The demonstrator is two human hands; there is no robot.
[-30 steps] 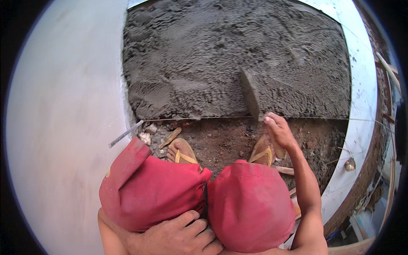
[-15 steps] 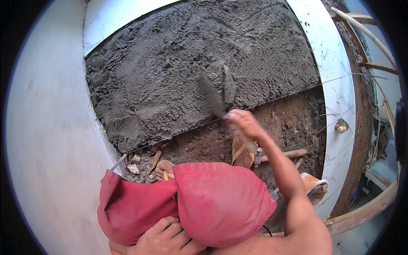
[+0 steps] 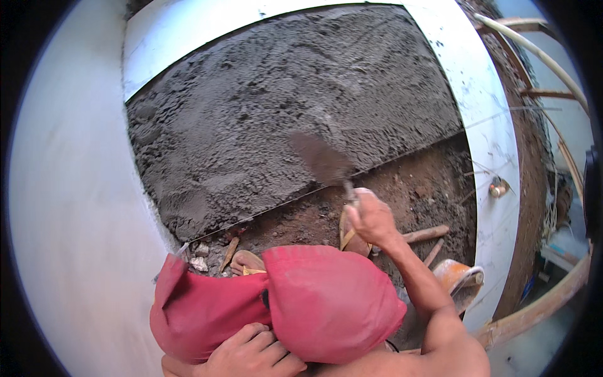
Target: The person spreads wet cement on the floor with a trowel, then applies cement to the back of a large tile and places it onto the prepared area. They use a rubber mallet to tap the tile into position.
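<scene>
My right hand (image 3: 375,218) is closed around the handle of a trowel (image 3: 323,160). The trowel's blade, smeared by motion, is over the near edge of a bed of wet grey mortar (image 3: 264,94). My left hand (image 3: 254,353) rests on my red shorts (image 3: 333,301), fingers loosely bent and holding nothing. A thin string (image 3: 276,210) stretches along the mortar's near edge, between the mortar and a strip of bare soil (image 3: 295,220).
Pale tiles border the mortar at the back and the right (image 3: 483,119). A smooth pale wall (image 3: 69,188) rises on the left. Near my sandalled feet lie wooden sticks (image 3: 427,234), stone chips (image 3: 200,262) and an orange-rimmed container (image 3: 455,276). Poles (image 3: 540,308) stand beyond the right tiles.
My right hand has moved slightly right and nearer, and the trowel blade has turned from edge-on to broad side. The left hand still rests on the shorts. The view has shifted slightly.
</scene>
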